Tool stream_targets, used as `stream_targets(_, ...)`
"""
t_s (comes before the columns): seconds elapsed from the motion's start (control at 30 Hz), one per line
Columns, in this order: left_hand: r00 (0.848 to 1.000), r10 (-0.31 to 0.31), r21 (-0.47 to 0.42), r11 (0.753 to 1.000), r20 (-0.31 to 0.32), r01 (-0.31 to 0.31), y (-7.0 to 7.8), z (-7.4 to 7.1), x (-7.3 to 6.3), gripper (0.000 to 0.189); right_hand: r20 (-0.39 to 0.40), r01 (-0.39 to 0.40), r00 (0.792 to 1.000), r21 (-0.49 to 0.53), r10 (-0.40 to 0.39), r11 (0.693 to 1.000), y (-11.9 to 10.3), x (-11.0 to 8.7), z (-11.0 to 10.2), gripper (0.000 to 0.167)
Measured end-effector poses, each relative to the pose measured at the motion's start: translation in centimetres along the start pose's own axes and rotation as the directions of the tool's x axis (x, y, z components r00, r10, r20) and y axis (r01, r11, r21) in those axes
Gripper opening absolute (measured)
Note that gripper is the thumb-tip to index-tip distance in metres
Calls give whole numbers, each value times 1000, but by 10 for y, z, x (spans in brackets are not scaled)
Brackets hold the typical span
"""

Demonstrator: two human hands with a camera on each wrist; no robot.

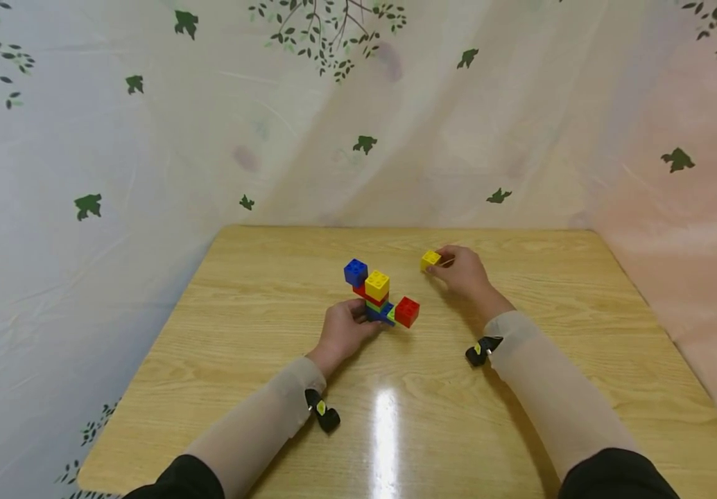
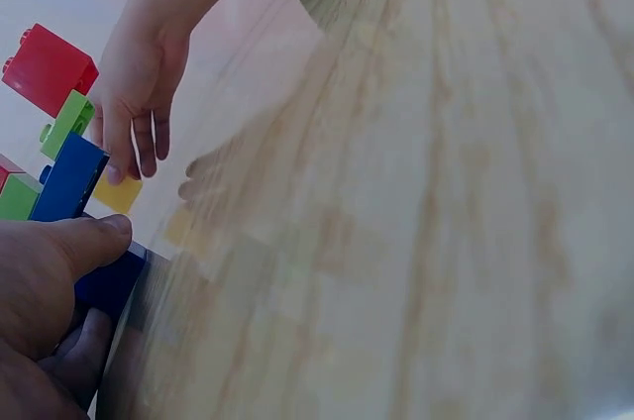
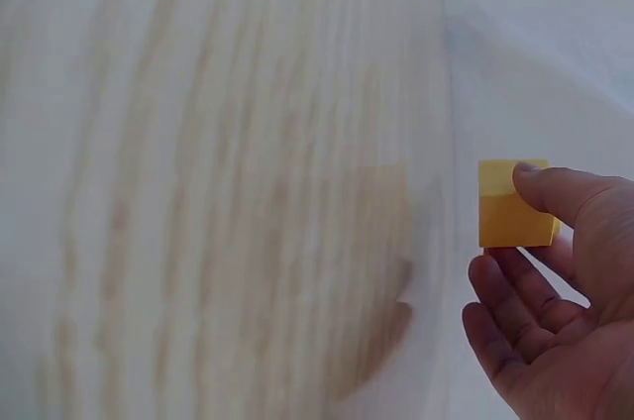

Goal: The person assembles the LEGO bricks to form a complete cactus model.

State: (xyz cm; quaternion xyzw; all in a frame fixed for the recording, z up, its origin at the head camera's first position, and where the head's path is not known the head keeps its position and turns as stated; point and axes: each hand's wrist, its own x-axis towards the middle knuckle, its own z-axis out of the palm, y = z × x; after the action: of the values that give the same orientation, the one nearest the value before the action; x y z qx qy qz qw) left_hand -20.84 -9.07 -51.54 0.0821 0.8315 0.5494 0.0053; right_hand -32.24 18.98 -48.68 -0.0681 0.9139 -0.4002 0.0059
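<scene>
A built-up stack of toy bricks stands mid-table, its blue base [image 2: 111, 281] gripped between thumb and fingers of my left hand [image 1: 344, 331]. Red and green layers rise from it. On top are a blue brick [image 1: 355, 272] and a yellow brick [image 1: 377, 284]; a red brick [image 1: 406, 312] juts out at the right on a green piece [image 2: 67, 125]. Farther back and to the right, my right hand [image 1: 463, 272] pinches a separate yellow brick [image 3: 515, 204] between thumb and fingers, apart from the stack. Its other fingers are loosely bent beneath the brick in the right wrist view.
The wooden table [image 1: 258, 277] reaches back to a hanging cloth [image 1: 308, 166] printed with leaves. Each wrist wears a small black camera, the left one [image 1: 324, 412] and the right one [image 1: 482, 351]. A bright reflection lies on the near tabletop.
</scene>
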Motion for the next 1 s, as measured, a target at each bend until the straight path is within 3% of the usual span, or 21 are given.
stream_targets(1.0,1000,19,-8,1000,13,-19,-2,0,1,40,-21,200,980,132,-198,971,-91,-53,-7,39)
